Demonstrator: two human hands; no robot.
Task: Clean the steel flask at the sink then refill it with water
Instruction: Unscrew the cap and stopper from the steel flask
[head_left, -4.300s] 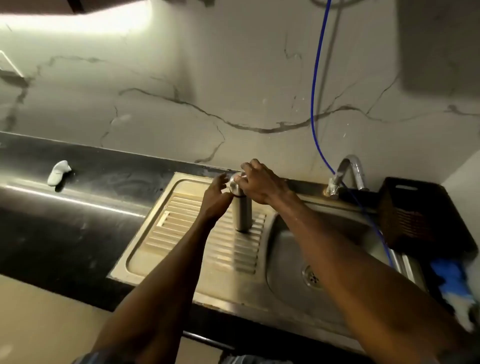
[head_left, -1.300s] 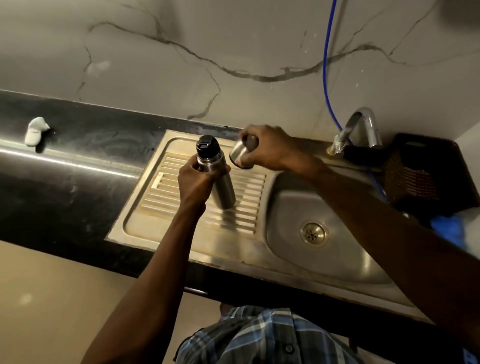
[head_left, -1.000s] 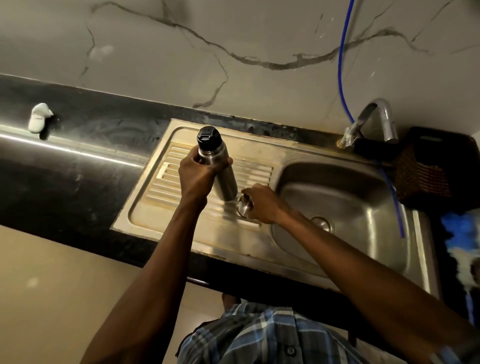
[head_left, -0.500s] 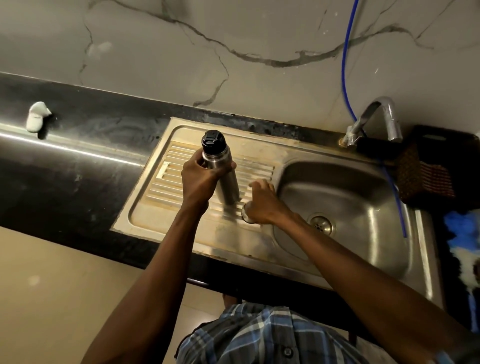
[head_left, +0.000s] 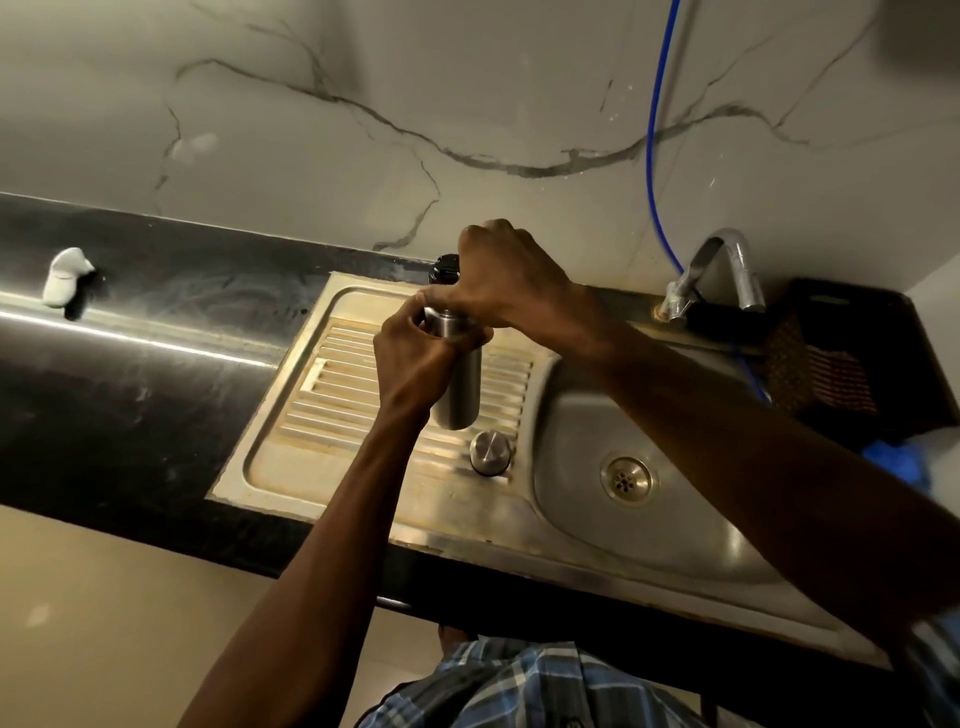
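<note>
The steel flask (head_left: 460, 387) is held over the ribbed drainboard (head_left: 322, 415) of the sink. My left hand (head_left: 415, 358) grips its upper body. My right hand (head_left: 506, 283) is curled over the flask's top, around the black stopper (head_left: 444, 267), of which only an edge shows. The flask's steel cup lid (head_left: 491, 452) stands upside down on the drainboard, just below the flask and beside the basin.
The sink basin (head_left: 675, 493) with its drain (head_left: 626, 480) lies to the right. A chrome tap (head_left: 722, 275) and a blue hose (head_left: 654, 130) are at the back right. A dark basket (head_left: 852, 358) stands right. A white lump (head_left: 65, 275) lies on the black counter.
My right hand set the steel cup lid down on the drainboard, let it go, and moved up onto the flask's black stopper. My left hand kept hold of the flask.
</note>
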